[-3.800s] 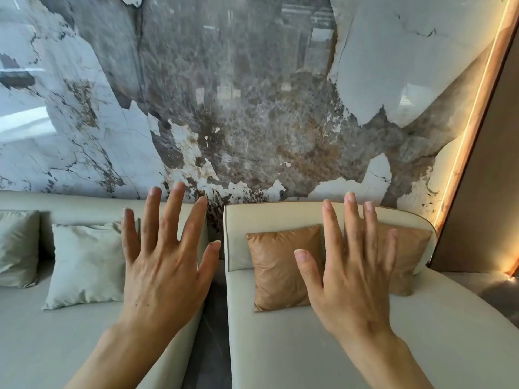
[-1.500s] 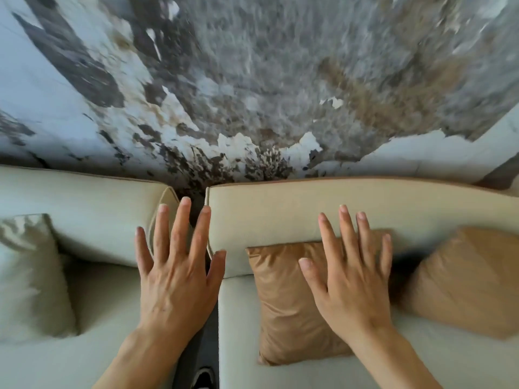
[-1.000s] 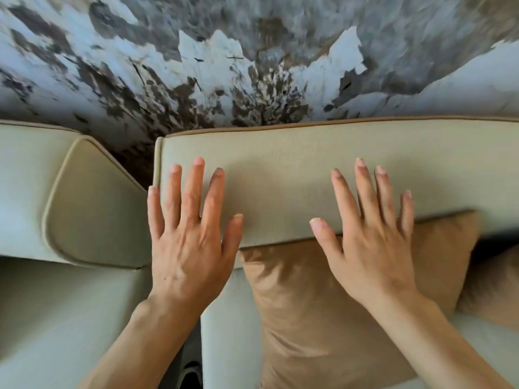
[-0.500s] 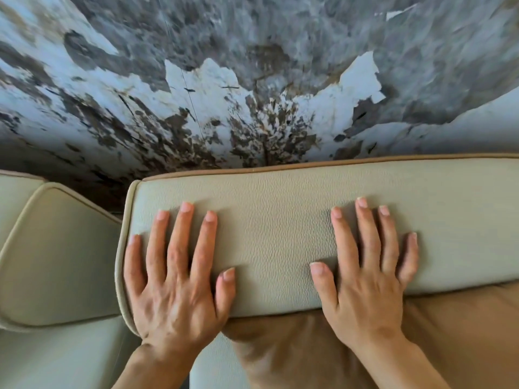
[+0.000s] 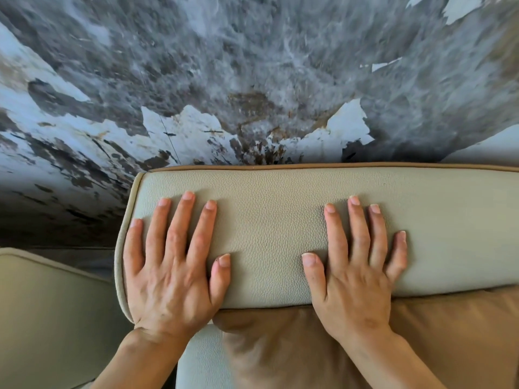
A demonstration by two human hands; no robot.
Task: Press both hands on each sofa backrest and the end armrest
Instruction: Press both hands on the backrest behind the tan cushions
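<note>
Left hand (image 5: 171, 265) and right hand (image 5: 356, 270) are lying flat, fingers spread, gripping nothing, on the beige pebbled-leather sofa backrest (image 5: 275, 237). Risk: left palm is sitting at the end edge and may slip off.

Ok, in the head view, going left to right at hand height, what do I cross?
Neighbouring sofa section → piped end of the backrest → left hand → bare backrest → right hand → more backrest.

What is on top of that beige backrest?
Both hands lie flat on the beige backrest: left hand near its end, right hand beside it. The leather beneath their palms is covered.
</note>
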